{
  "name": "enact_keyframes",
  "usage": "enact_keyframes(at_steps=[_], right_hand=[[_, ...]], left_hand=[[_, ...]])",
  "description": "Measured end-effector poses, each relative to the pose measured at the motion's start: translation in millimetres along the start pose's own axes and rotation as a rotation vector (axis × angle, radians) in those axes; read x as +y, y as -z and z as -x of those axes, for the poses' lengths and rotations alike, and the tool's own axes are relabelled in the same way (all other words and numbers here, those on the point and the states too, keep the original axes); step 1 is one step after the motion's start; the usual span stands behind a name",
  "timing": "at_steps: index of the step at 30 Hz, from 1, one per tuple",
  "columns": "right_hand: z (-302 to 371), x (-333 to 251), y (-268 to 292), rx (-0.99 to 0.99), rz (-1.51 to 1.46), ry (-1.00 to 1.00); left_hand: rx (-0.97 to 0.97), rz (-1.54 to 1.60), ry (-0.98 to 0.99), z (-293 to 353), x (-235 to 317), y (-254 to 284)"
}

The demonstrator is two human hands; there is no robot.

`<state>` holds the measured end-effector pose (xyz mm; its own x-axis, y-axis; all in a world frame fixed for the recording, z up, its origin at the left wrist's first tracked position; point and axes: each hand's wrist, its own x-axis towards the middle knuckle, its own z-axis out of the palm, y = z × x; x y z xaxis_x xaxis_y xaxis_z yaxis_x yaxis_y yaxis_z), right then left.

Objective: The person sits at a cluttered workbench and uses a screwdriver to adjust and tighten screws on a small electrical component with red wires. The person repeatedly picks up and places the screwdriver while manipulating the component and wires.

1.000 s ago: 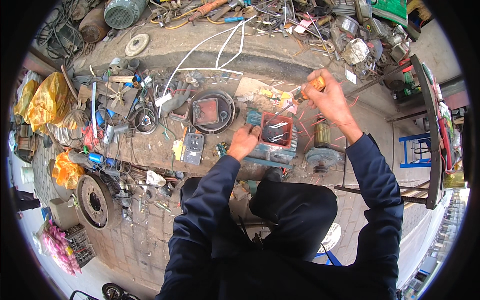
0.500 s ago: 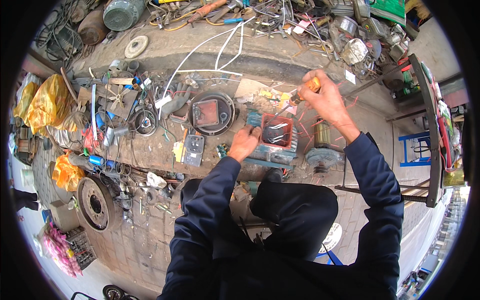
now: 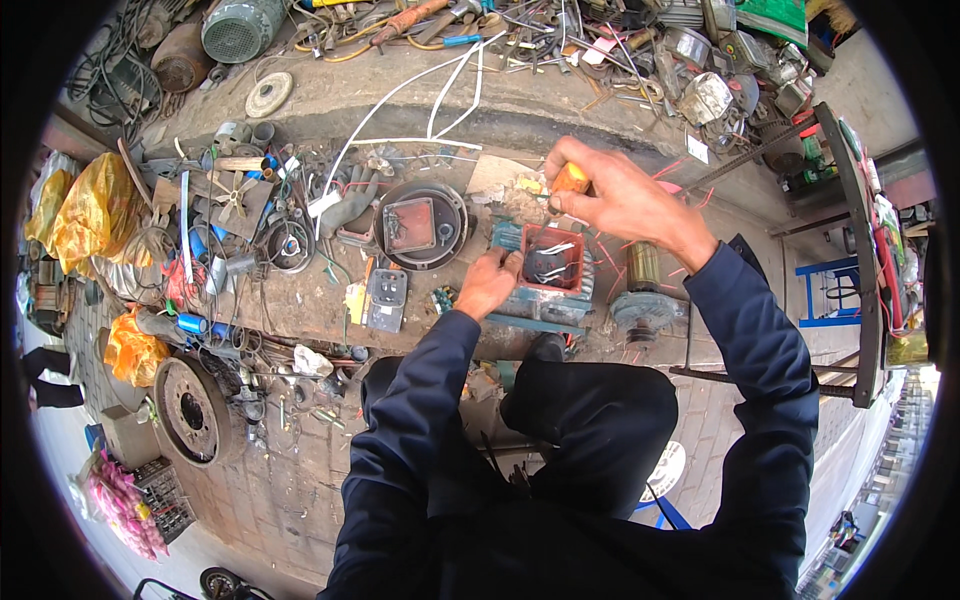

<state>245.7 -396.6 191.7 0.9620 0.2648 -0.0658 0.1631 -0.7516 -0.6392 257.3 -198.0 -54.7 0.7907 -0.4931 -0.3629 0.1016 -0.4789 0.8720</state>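
A blue-green electric motor (image 3: pixel 540 312) lies in front of me, its red-rimmed terminal box (image 3: pixel 568 237) uncovered with pale sleeved leads inside. At the box's left edge is my left hand (image 3: pixel 487 283), fingers closed together. Whatever may be pinched in them is hidden. My right hand (image 3: pixel 625 195) is closed round the orange handle of a screwdriver (image 3: pixel 571 180), above the far side of the box. The shaft is hard to see against the clutter. A motor stator with copper windings (image 3: pixel 643 268) stands right of the motor.
Left of the motor lie a round dark housing (image 3: pixel 440 250), a grey cover plate (image 3: pixel 387 287) and a grey glove (image 3: pixel 350 207). Loose tools and metal scrap (image 3: pixel 640 60) cover the far ledge. A metal frame (image 3: pixel 850 230) rises at the right; a wheel rim (image 3: pixel 190 408) is lower left.
My right hand has moved left with the screwdriver and turned it, so the shaft no longer shows slanting toward the box. My left hand stays at the box edge.
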Motion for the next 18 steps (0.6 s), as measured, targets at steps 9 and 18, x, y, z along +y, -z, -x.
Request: enact_keyframes(at_steps=[9,18], right_hand=[[-17.5,-22.0,-0.3,-0.177,0.097,0.120],[-28.0,-13.9,-7.1,0.040,0.276,-0.039]], left_hand=[[0.007,-0.027,-0.030,0.9,2.1,0.6],[-0.009,-0.049,-0.067,0.8,-0.3,1.1]])
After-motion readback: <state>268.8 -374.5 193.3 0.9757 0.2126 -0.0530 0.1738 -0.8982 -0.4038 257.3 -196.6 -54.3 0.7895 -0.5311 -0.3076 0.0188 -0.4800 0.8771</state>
